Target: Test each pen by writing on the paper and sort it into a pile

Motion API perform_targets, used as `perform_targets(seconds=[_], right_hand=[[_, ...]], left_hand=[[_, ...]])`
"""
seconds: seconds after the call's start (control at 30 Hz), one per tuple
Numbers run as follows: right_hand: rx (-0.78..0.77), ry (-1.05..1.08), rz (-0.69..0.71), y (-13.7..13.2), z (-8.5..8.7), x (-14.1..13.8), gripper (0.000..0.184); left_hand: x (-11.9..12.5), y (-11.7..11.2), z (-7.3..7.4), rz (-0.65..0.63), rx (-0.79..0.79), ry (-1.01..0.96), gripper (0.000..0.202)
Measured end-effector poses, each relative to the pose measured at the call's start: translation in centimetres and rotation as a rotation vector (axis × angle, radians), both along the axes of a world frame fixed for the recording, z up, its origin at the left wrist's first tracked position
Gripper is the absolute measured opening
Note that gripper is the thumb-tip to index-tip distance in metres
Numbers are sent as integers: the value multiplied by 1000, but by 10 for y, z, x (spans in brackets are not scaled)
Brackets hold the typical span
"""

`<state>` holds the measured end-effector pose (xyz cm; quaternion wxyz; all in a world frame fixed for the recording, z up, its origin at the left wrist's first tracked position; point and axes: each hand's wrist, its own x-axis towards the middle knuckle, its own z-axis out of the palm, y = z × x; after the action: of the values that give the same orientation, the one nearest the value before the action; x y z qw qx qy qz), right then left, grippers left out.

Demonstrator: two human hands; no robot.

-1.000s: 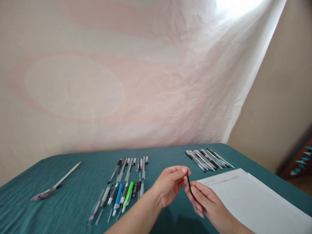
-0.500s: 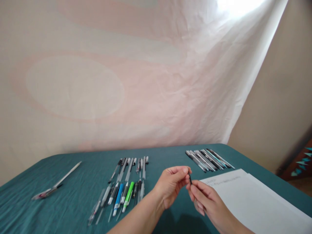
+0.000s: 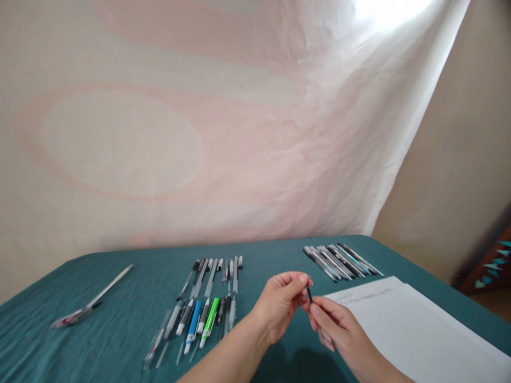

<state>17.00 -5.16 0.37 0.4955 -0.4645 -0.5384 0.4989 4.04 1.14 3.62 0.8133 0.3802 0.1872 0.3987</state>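
Note:
Over the teal tablecloth (image 3: 131, 287), my two hands meet at the lower middle of the head view. My left hand (image 3: 279, 304) pinches the top end of a thin black pen (image 3: 309, 295) between thumb and forefinger. My right hand (image 3: 337, 330) is closed round the lower part of the same pen, whose body is mostly hidden by the fingers. Both hands hover just left of a white sheet of paper (image 3: 411, 330).
Two rows of assorted pens (image 3: 207, 303) lie to the left of my hands. Another group of pens (image 3: 341, 259) lies at the back right. A single white pen (image 3: 91, 303) rests at the far left. A pale cloth backdrop (image 3: 199, 122) hangs behind the table.
My right hand has slid up the pen toward my left hand, so less of the black pen shows between them. The rest of the table is unchanged.

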Motion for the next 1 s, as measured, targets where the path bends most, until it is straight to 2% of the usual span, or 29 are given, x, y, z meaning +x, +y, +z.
perform_targets(seconds=[0.27, 0.37, 0.47, 0.73, 1.0], right_hand=[[-15, -24, -57, 0, 0, 1, 34], [-21, -14, -103, 1, -3, 0, 37], [-28, -20, -92, 2, -4, 1, 37], [-32, -51, -41, 0, -2, 2, 35], [-69, -75, -51, 1, -5, 1, 39]], left_hand=[[-2, 5, 7, 134, -60, 83, 34], [-5, 6, 6, 123, -8, 144, 36], [-7, 6, 7, 106, 72, 197, 35], [-8, 10, 13, 214, 295, 382, 30], [-16, 23, 11, 311, 244, 389, 35]])
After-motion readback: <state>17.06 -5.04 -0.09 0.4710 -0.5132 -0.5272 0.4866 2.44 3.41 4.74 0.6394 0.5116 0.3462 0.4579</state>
